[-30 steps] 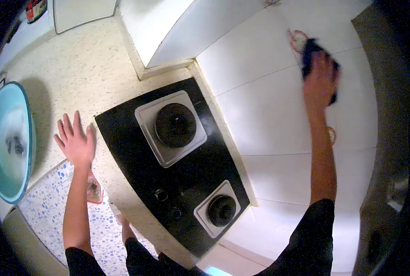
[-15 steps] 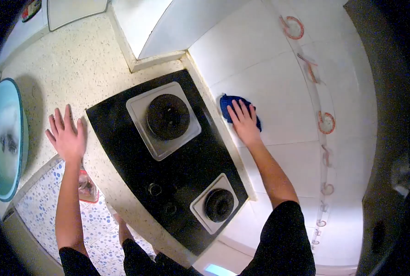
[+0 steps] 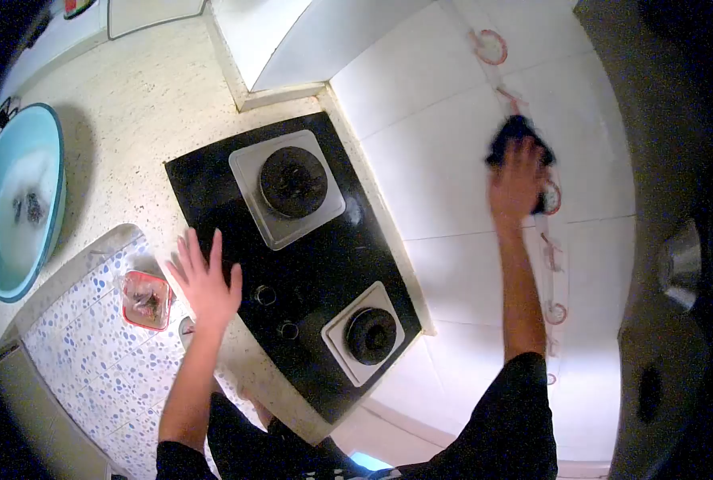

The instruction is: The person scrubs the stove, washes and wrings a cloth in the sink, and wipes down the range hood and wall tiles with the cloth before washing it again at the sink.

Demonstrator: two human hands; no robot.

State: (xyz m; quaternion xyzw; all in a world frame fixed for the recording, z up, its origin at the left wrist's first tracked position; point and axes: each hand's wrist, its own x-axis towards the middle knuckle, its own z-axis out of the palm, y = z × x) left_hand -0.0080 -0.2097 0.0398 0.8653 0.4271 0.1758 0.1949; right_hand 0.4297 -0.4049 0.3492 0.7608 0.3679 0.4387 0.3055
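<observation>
Against the white tiled wall, my right hand (image 3: 518, 182) presses a dark blue cloth (image 3: 544, 152), its fingers laid over it. The cloth covers part of a band of reddish curled marks (image 3: 555, 310) on the tiles. My left hand (image 3: 208, 284) has its fingers spread and holds nothing. It is at the counter's front edge, beside the black glass stovetop (image 3: 308, 272); whether it bears on the surface I cannot tell. Two round dark burners, a large one (image 3: 293, 182) and a small one (image 3: 371, 336), sit in square metal trays on the stovetop.
A light blue basin (image 3: 55, 216) with suds and something dark inside stands on the speckled counter (image 3: 148, 104) at the left. Below, a red-rimmed container (image 3: 147, 300) is on the blue-dotted floor (image 3: 84, 344). A metal fixture (image 3: 682, 266) shows at the far right.
My right hand has moved the cloth away from the stove, across the tiles onto the reddish marks. My left hand has shifted right along the counter edge toward the stove knobs.
</observation>
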